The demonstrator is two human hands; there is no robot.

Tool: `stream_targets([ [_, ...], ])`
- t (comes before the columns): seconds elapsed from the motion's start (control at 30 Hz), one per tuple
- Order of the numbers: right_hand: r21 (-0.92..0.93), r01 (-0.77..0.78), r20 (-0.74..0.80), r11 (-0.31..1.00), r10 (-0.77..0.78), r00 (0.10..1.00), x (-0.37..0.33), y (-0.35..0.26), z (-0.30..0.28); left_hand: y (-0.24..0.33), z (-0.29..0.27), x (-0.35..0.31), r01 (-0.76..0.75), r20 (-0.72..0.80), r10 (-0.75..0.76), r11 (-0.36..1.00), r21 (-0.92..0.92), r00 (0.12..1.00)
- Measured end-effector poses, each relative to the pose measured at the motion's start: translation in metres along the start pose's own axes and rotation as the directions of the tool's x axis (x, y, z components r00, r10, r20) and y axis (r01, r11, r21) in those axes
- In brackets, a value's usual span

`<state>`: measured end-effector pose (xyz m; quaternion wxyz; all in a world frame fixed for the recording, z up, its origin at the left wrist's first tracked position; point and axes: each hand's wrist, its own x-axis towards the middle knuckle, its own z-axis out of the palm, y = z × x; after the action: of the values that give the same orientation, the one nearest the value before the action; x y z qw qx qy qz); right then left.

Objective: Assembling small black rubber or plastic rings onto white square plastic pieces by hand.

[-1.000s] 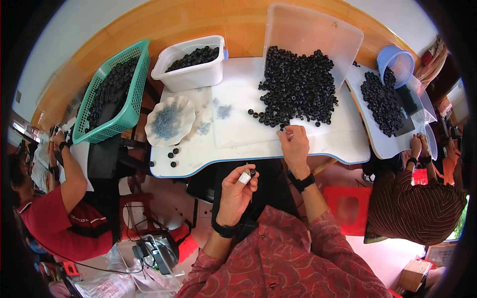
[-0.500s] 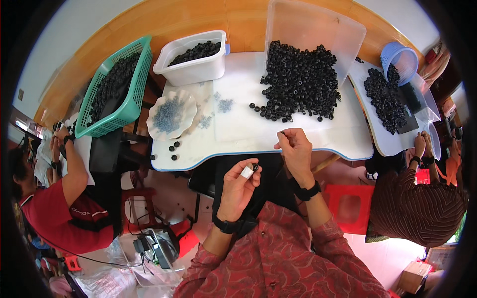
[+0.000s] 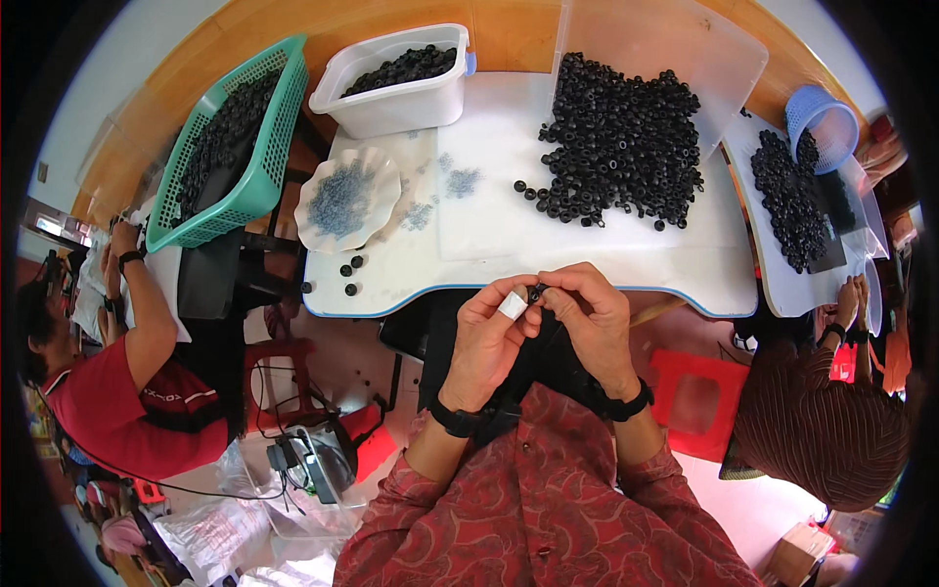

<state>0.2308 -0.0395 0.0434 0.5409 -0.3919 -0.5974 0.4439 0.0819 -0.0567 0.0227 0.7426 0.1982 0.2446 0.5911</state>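
Observation:
My left hand point(image 3: 479, 347) is closed in a pinch on a small black round part point(image 3: 534, 292) in front of the table edge. A white wrap point(image 3: 512, 305) sits on one of its fingers. My right hand point(image 3: 597, 328) meets it, thumb and fingers pinched against the same part; anything tiny between those fingertips is hidden. Beyond my hands, a heap of small black ring-like parts point(image 3: 621, 147) spills from a tipped translucent tub point(image 3: 729, 64). To the left, a wavy-rimmed white plate point(image 3: 384, 217) holds tiny clear bluish pieces point(image 3: 339, 201).
Several loose black parts point(image 3: 350, 290) lie near the left edge of the white table point(image 3: 489, 249). A white bin point(image 3: 401, 115) and green basket point(image 3: 220, 210) hold more. People work on both sides, one at a table with a blue basket point(image 3: 831, 127). A red stool point(image 3: 690, 391) stands right.
My right hand has come down and left from the table edge to my left hand. My left hand has risen slightly, and both now meet at the black part. The view has shifted a little.

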Motion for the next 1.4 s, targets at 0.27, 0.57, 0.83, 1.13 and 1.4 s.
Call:
stream_targets([
  [0.27,0.098,-0.198,-0.032,0.975,0.202,0.979,0.009,0.005,0.001,-0.002,-0.002,0.009,-0.010,-0.037,0.012,0.998,0.059,0.999],
  [0.57,0.223,-0.403,0.006,0.888,0.412,0.911,0.024,0.011,-0.001,-0.005,-0.009,0.022,-0.025,-0.057,0.028,0.998,0.050,0.998],
  [0.83,0.273,-0.535,0.032,0.799,0.549,0.836,0.034,0.013,0.001,-0.004,-0.020,0.031,0.002,-0.049,-0.002,1.000,-0.001,0.999],
  [1.13,0.315,-0.488,0.006,0.814,0.513,0.858,0.039,0.017,0.021,0.004,-0.026,0.036,0.059,-0.072,-0.085,0.948,-0.312,0.994],
  [1.4,0.110,-0.307,-0.013,0.945,0.310,0.951,0.039,0.020,0.034,0.014,-0.035,0.039,0.034,-0.097,-0.071,0.940,-0.340,0.993],
])
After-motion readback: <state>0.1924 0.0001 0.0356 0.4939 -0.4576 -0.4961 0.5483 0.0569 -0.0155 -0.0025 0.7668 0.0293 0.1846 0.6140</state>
